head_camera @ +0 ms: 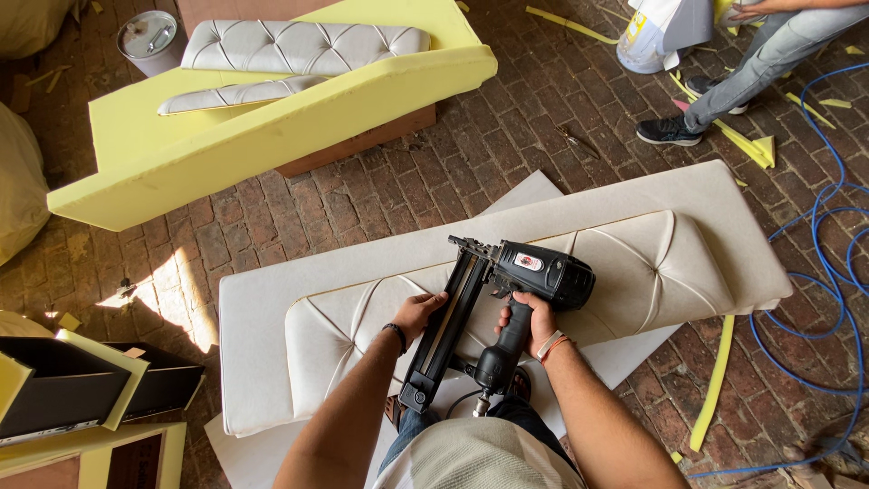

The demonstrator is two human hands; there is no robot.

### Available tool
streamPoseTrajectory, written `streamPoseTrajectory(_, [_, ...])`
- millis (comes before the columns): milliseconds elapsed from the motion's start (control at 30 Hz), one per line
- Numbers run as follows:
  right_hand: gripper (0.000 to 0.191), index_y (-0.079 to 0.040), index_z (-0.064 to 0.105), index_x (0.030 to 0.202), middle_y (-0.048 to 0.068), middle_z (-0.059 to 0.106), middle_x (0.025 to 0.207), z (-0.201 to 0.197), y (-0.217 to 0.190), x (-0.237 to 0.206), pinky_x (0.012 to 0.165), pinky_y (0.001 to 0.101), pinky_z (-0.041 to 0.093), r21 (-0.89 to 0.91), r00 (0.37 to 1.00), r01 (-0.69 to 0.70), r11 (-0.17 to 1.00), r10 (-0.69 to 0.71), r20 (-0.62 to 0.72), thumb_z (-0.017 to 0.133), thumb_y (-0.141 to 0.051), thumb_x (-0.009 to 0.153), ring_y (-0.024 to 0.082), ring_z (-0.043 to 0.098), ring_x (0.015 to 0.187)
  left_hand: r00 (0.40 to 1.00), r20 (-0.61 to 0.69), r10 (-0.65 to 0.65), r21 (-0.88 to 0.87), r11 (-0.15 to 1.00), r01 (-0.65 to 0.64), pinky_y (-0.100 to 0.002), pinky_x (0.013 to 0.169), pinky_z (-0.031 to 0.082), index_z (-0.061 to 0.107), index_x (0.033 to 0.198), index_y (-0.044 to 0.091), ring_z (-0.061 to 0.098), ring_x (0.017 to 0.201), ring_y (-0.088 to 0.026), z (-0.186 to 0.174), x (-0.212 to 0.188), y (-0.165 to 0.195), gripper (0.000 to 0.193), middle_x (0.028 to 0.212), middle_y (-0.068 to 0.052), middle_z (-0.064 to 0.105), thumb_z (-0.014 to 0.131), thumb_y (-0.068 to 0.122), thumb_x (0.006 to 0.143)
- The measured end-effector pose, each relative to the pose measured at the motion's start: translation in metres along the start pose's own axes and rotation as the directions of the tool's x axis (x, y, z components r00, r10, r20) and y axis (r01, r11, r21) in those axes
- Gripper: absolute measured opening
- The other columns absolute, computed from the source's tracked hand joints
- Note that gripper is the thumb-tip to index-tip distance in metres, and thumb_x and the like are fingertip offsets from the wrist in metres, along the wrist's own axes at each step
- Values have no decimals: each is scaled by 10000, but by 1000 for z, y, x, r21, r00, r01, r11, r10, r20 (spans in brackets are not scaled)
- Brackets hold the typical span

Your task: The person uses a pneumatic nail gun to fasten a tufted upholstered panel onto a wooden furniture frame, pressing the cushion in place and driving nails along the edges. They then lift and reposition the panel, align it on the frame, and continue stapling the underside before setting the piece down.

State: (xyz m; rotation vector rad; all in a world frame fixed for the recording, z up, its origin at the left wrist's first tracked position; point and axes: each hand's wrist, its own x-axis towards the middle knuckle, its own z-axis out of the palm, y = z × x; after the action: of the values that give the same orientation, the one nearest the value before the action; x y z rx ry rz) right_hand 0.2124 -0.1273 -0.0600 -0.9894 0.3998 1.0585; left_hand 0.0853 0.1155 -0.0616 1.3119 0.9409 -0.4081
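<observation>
A black pneumatic staple gun [534, 272] is held over a cream tufted cushion panel [652, 272] that lies on a wider cream upholstered board [262, 308]. My right hand [534, 319] grips the gun's handle. My left hand [418, 312] rests on the cushion beside the gun's long black magazine [444, 326], fingers touching it. The gun's nose points at the cushion's upper edge.
The floor is brick. A large yellow foam block [272, 118] carrying grey tufted pads [299, 45] lies at the upper left. Another person's legs and shoes [724, 81] stand at the upper right. A blue air hose [837, 272] coils on the right. Yellow foam strips [715, 380] lie scattered.
</observation>
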Motion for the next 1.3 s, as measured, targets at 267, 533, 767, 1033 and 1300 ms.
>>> streamPoseTrajectory(267, [328,-93,580,978,100,640,742,1,3,4,682,495,575,6,999,-18,1000,18,-39,664,-361,806,271,636,660,873,-343,346,484,862,-151,-466,1165,407,334,1562,96,481,1392,-335,69,-45,9,884,1493,-189,495,720,404,829])
streamPoseTrajectory(533, [322,-108,565,980,115,659,772,-1,3,3,701,487,582,7,999,-34,999,34,8,685,-374,846,282,651,699,923,-20,385,949,297,-104,-626,1232,76,-129,1593,7,14,1577,-359,59,-82,15,1183,1709,-196,-27,730,392,877])
streamPoseTrajectory(767, [350,-120,581,985,106,665,774,8,-4,-2,695,479,576,-54,998,-63,997,64,17,690,-409,822,299,666,707,951,-23,307,933,348,-90,-632,1238,67,-172,1601,52,-16,1591,-329,58,-76,22,1209,1726,-159,-51,734,392,876])
streamPoseTrajectory(1033, [427,-83,642,1082,101,664,779,10,3,6,702,455,584,-63,998,-39,997,42,53,681,-425,830,262,670,722,939,-65,338,916,394,-78,-620,1244,52,-141,1619,93,-11,1596,-303,53,-70,17,1225,1721,-146,11,765,320,826])
streamPoseTrajectory(1300, [510,-55,673,1056,133,707,814,17,-5,10,704,431,595,-173,991,-107,979,120,62,663,-517,842,281,709,753,933,-146,328,897,442,-15,-584,1258,81,-94,1629,155,31,1597,-262,52,-65,21,1226,1724,-93,53,776,292,777])
